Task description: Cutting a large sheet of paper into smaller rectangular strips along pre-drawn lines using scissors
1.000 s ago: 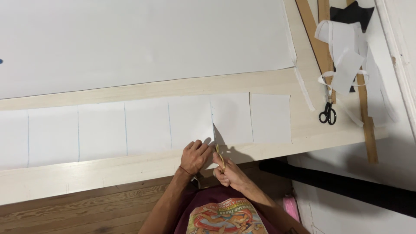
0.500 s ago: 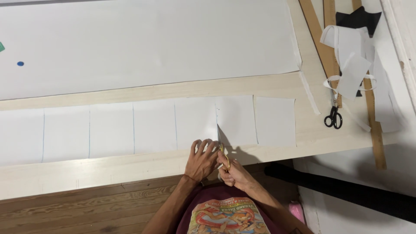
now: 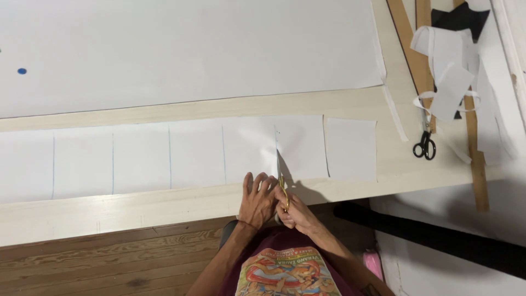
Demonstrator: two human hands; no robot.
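A long white paper strip (image 3: pixel 164 156), ruled with blue lines into panels, lies along a pale wooden table (image 3: pixel 164 205). My left hand (image 3: pixel 256 198) presses flat on the strip's near edge, just left of a cut line. My right hand (image 3: pixel 293 211) grips small gold-handled scissors (image 3: pixel 282 189), whose blades point up into the paper at one blue line. The paper is lifted slightly at the cut. A separate white square (image 3: pixel 350 149) lies to the right of the strip.
A big white sheet (image 3: pixel 192 49) with a blue dot (image 3: pixel 21 71) covers the far side. Black-handled scissors (image 3: pixel 424 145), white paper scraps (image 3: pixel 449 71) and wooden slats (image 3: pixel 476 164) lie at the right. A black bar (image 3: pixel 427 235) runs below the table edge.
The view shifted so the strip sits further right. My hands stayed at the strip's near edge, with the scissors moved a little up into the paper along the blue line.
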